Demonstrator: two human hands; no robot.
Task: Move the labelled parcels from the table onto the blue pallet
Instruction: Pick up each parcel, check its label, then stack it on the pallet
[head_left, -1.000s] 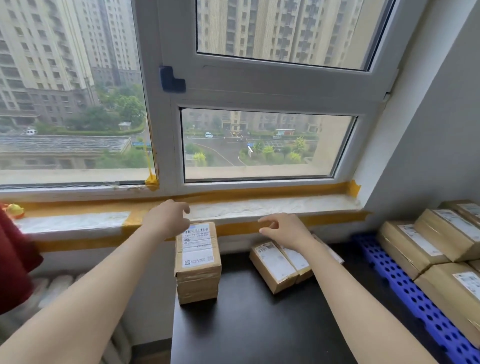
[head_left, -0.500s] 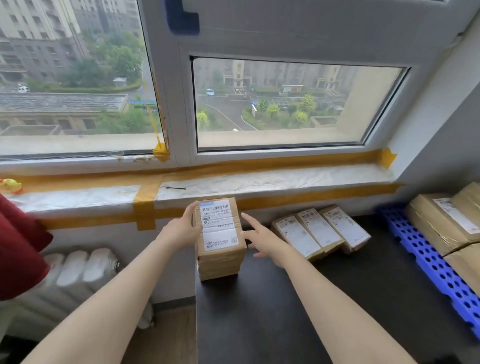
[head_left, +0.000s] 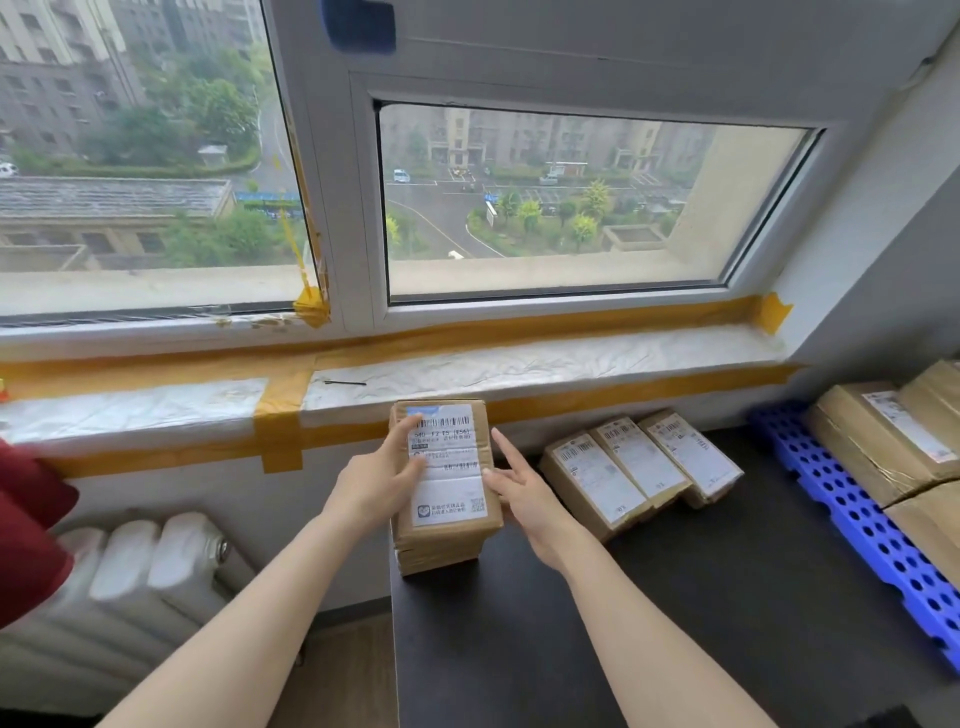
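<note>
A stack of brown labelled parcels stands at the back left corner of the black table. The top parcel shows a white label. My left hand grips its left edge, thumb lying across the label. My right hand touches its right edge with fingers spread. Three more labelled parcels lean in a row to the right. The blue pallet runs along the table's right side, with larger brown parcels on it.
A taped windowsill runs just behind the table, below a large window. A white radiator stands to the left under the sill. Red cloth hangs at the left edge.
Both hands dropped from sill height onto the top parcel of the stack; the left one now clasps its edge and the right one has closed in against its other side.
</note>
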